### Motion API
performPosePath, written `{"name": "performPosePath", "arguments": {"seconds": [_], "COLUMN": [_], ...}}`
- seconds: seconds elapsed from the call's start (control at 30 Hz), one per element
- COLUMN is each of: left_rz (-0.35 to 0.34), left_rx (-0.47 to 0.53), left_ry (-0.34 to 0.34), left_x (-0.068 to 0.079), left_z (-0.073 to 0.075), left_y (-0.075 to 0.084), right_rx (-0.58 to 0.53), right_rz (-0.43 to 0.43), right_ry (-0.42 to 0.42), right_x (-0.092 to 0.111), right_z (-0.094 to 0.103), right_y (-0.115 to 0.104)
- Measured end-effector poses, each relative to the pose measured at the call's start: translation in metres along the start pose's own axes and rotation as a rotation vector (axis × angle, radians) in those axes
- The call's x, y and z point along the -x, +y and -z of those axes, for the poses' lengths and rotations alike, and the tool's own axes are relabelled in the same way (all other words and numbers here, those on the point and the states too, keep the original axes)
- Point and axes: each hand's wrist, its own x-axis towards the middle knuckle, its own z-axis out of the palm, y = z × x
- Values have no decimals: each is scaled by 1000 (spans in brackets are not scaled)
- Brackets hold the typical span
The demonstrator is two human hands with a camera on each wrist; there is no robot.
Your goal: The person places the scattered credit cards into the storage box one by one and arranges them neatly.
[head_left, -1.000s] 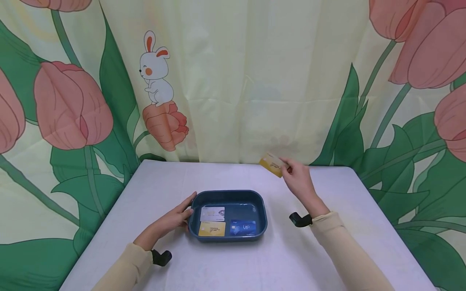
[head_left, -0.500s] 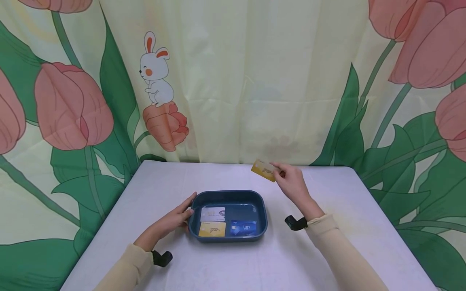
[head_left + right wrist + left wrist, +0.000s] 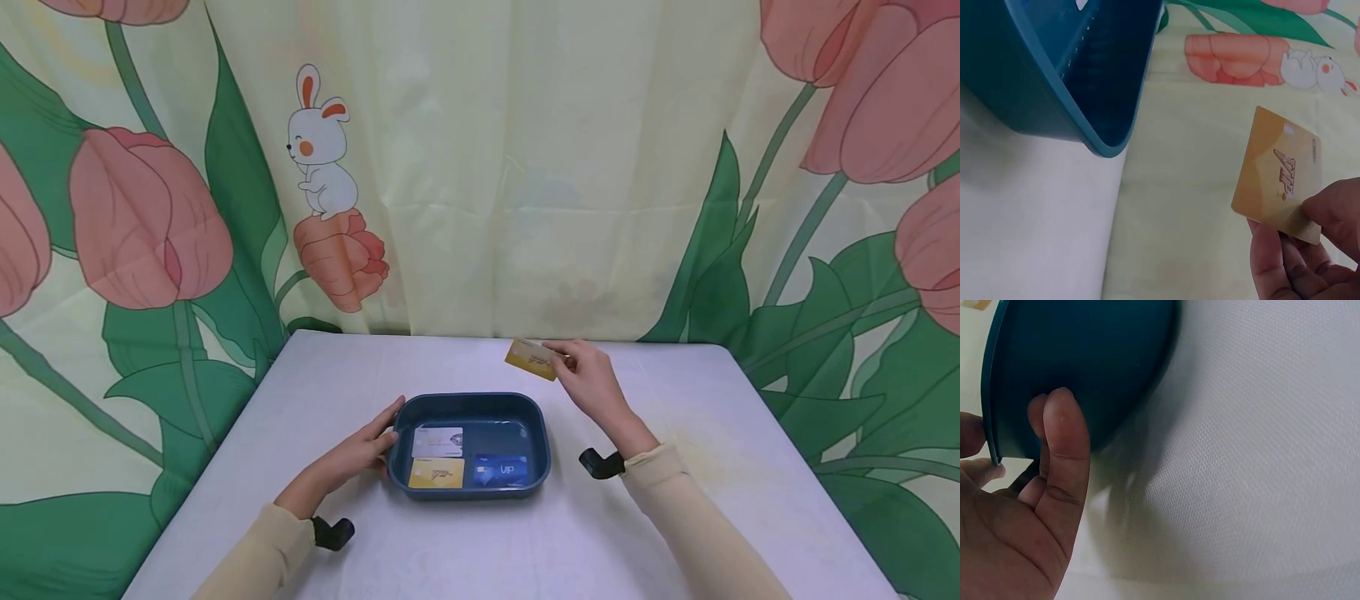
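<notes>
A gold VIP card (image 3: 528, 358) is pinched at one corner between the thumb and fingers of my right hand (image 3: 592, 382). It is held up behind the right part of a dark blue tray (image 3: 498, 433). In the right wrist view the card (image 3: 1279, 175) shows its printed face, with the tray's corner (image 3: 1104, 140) at upper left. My left hand (image 3: 363, 450) grips the tray's left end, thumb over the rim and fingers against the outer wall (image 3: 1110, 356). Inside the tray lie a silver card (image 3: 437, 442), another gold card (image 3: 437, 472) and a blue VIP card (image 3: 501, 470).
The tray stands on a table with a white cloth (image 3: 450, 550). A curtain (image 3: 570, 167) printed with tulips and a rabbit hangs right behind the table's far edge. Each wrist wears a small black camera (image 3: 602, 463).
My right hand has brought the gold card left and slightly down, closer to the tray. The left hand and the tray have stayed in place.
</notes>
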Motion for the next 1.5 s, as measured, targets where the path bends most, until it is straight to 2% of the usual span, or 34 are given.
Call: {"name": "performPosePath", "arguments": {"seconds": [0.63, 1.13, 1.5], "left_rz": [-1, 13, -4], "left_rx": [6, 10, 4], "left_ry": [17, 39, 26], "left_x": [-1, -3, -1], "left_z": [-1, -1, -1], "left_y": [-3, -3, -4], "right_rx": [28, 13, -10], "right_rz": [2, -2, 5], "right_ry": [-138, -171, -225], "right_x": [10, 15, 22], "right_z": [-21, -37, -48], "right_y": [2, 5, 3]}}
